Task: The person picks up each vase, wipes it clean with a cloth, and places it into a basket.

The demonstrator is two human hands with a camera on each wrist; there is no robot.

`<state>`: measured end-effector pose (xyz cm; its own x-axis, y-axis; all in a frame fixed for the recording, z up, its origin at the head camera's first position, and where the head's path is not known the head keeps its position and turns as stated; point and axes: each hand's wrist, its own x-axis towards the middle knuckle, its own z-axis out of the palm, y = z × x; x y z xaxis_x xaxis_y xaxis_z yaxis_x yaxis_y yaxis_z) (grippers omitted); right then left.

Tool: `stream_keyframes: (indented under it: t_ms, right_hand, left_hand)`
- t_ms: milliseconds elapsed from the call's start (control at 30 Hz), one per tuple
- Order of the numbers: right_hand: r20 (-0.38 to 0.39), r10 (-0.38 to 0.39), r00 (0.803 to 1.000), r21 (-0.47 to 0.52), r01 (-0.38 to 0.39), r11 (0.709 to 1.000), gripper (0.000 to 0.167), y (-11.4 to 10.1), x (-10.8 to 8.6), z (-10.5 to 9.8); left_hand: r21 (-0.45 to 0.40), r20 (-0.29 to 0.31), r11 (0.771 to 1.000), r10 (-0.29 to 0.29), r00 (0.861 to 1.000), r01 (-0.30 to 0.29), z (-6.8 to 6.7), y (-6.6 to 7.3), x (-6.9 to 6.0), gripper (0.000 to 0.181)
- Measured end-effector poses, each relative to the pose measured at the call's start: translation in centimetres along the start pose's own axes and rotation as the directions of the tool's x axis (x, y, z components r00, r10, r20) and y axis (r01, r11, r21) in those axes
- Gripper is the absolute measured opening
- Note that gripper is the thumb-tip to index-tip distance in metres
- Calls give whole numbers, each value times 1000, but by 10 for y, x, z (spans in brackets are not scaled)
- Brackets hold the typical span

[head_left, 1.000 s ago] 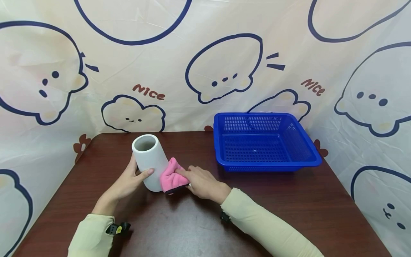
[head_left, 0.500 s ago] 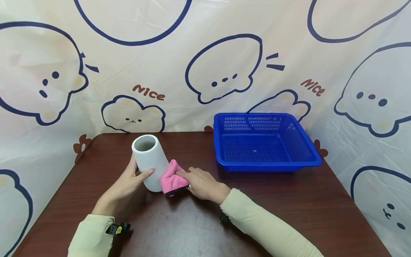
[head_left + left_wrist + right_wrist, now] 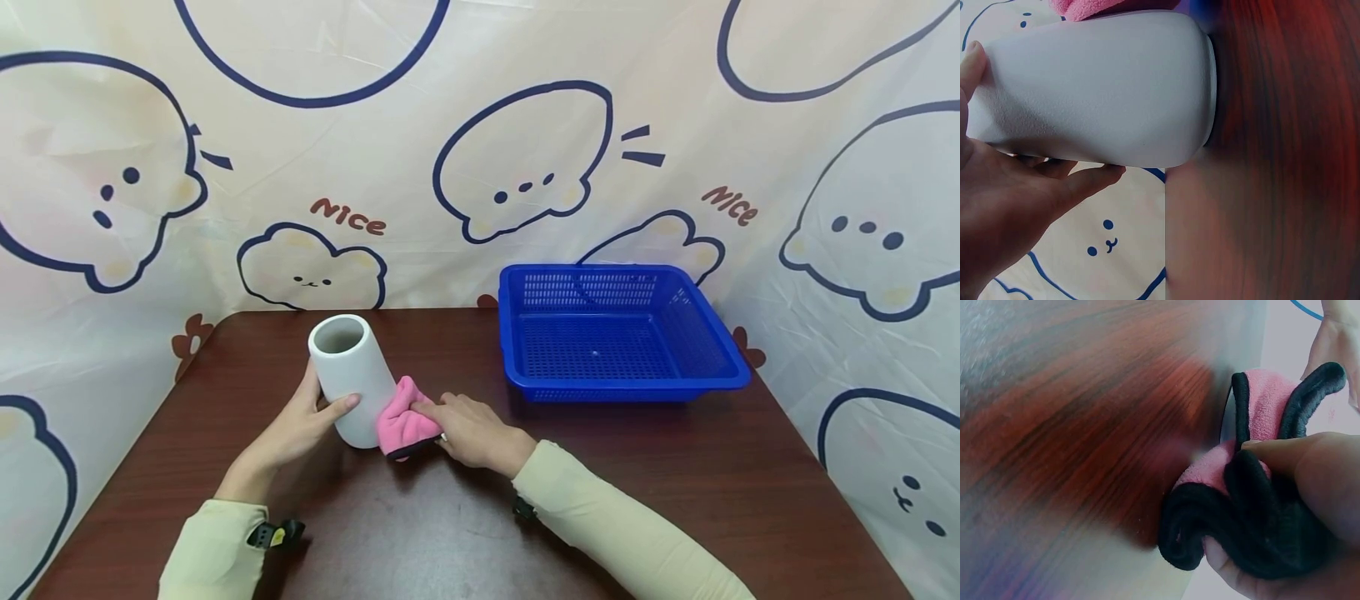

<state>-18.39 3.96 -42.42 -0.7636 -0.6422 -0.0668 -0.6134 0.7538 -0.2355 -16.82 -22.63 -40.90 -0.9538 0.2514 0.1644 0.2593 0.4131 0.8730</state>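
Note:
A white vase [image 3: 352,379] with a round open mouth stands on the table, at left of centre in the head view. My left hand [image 3: 300,419] grips it from the left, the thumb across its front; the left wrist view shows the fingers beneath the vase's side [image 3: 1104,94]. A pink cloth [image 3: 407,419] with black edging lies bunched against the vase's lower right side. My right hand [image 3: 480,429] pinches this cloth, and in the right wrist view the thumb presses on its folds [image 3: 1266,400]. The vase's far side is hidden.
A blue plastic basket [image 3: 630,383] with mesh walls stands at the back right of the dark brown wooden table [image 3: 675,475]. Behind the table hangs a pale curtain [image 3: 405,167] with cartoon prints, which also covers both sides.
The pink cloth and my right hand have slid slightly down along the vase's right side. My left hand and the vase have stayed in place.

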Motion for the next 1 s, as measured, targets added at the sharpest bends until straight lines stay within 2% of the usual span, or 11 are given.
stream_keyframes:
  t_ms: [467,1000]
  right_hand:
    - [39,3,999,-3,-3,1000,60,-1,0,2]
    - [44,9,999,18,-10,1000,57,2,0,4]
  left_hand:
    - [-9,2,1000,2,1000,-2,0,-1,0,87]
    - [-13,9,1000,-1,1000,1,0,-1,1,87]
